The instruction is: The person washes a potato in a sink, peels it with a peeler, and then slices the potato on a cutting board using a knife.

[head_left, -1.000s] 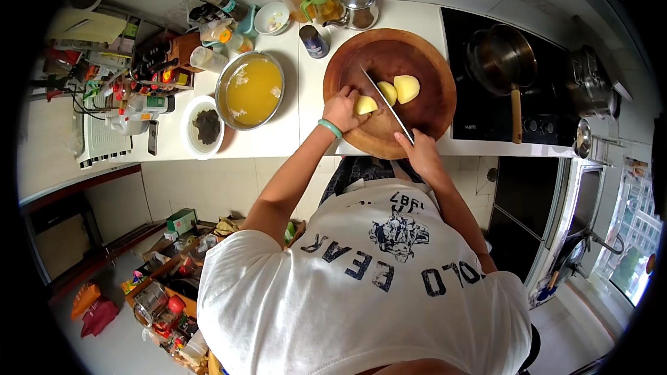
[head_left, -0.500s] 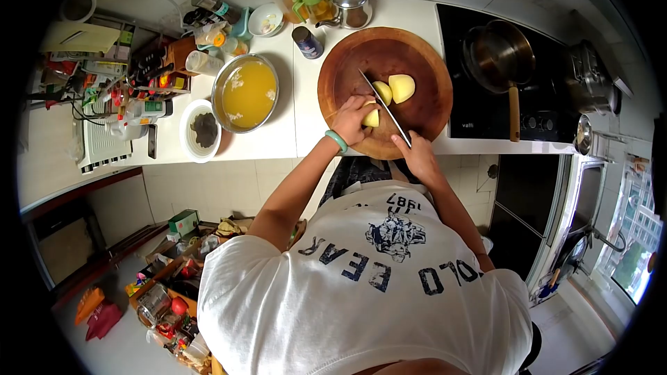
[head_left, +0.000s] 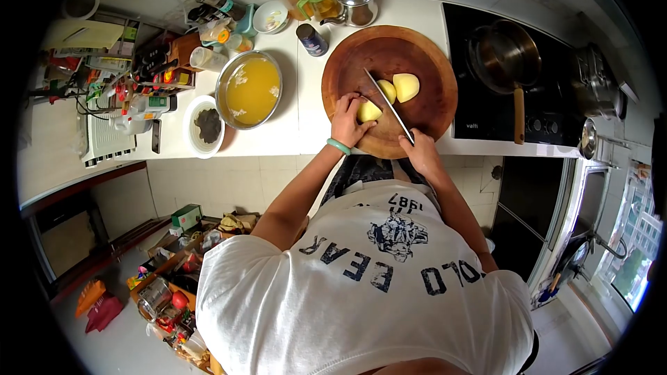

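Knife (head_left: 396, 117) slants across board (head_left: 347, 62), tip forward-left from right hand (head_left: 422, 152).

On the worktop (head_left: 306, 119), a kettle (head_left: 358, 12) stands near the back edge, a white bowl (head_left: 190, 129) by the front.

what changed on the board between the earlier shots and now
The left hand has shifted a little toward the person's body, and the yellow piece at its fingers has moved slightly the same way, with more of it showing. Nothing was visibly let go. The right hand still holds the knife; the large chunk and the board stayed put.
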{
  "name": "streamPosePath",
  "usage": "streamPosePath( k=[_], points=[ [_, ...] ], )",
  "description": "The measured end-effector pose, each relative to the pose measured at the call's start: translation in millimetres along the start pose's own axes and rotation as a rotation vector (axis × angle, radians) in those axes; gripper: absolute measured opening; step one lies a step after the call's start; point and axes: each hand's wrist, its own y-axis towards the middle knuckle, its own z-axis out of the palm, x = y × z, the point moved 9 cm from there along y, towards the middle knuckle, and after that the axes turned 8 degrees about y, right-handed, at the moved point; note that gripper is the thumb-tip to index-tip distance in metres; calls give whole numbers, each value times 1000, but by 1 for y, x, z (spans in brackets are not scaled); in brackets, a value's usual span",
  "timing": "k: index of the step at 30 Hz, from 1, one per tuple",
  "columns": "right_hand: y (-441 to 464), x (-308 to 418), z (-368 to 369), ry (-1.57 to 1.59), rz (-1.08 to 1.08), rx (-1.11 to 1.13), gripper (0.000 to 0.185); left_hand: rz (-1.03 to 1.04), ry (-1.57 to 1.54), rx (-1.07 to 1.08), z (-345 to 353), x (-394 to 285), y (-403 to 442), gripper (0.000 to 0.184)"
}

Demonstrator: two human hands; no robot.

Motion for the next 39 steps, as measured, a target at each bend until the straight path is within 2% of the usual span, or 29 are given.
streamPosePath(
  k=[4, 7, 17, 20, 22, 24, 26, 33, 35, 39],
  points=[
    [3, -4, 0, 62, -10, -3, 37, 87, 40, 55, 3, -3, 4, 59],
    [3, -3, -1, 25, 11, 9, 38, 8, 29, 136, 11, 5, 7, 62],
    [-3, 1, -3, 41, 16, 17, 39, 9, 39, 25, 7, 7, 10, 60],
    [-6, 5, -4, 43, 12, 13, 38, -82, 44, -77, 4, 16, 14, 60],
    [-7, 5, -2, 39, 9, 10, 38, -263, 36, -44, 6, 27, 14, 62],
    [-7, 0, 1, 124, 69, 4, 37, -257, 75, -58, 0, 23, 13, 66],
    [-8, 4, 1, 119, 78, 12, 37, -222, 65, 19, -2, 17, 12, 60],
    [-13, 16, 4, 112, 95, 9, 37, -204, -53, 24, 5, 33, 1, 56],
    [-14, 8, 8, 130, 106, -2, 37, -102, 1, -5, -3, 21, 6, 56],
    [-17, 4, 6, 161, 126, -26, 37, -117, 46, 32, 4, 16, 5, 54]
  ],
)
